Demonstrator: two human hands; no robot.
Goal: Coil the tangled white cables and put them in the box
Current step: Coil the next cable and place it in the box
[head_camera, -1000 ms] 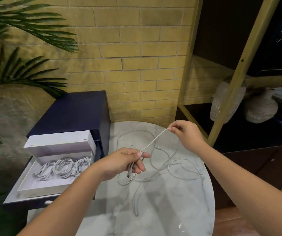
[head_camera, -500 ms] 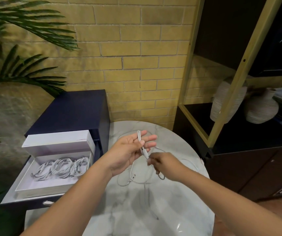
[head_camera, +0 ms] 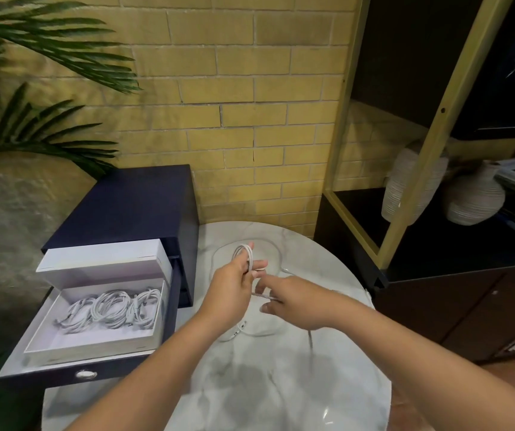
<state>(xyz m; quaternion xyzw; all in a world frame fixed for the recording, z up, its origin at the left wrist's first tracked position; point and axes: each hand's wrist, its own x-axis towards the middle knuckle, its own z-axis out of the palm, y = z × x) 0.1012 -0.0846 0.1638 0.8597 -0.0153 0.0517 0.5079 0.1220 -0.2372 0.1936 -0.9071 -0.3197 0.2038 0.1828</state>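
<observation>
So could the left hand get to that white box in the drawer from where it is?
Probably yes. The white box sits open in the pulled-out drawer just beside the left hand, lid tipped back, nothing between them. The hand holds a part-coiled white cable, though.

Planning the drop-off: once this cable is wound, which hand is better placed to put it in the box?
Probably left. The left hand grips the coil and is nearer the box in the open drawer on that side; the right hand only holds the loose strand, farther away.

Home living room — brick wall (head_camera: 250,88), palm (head_camera: 47,51), vases (head_camera: 474,197)
</observation>
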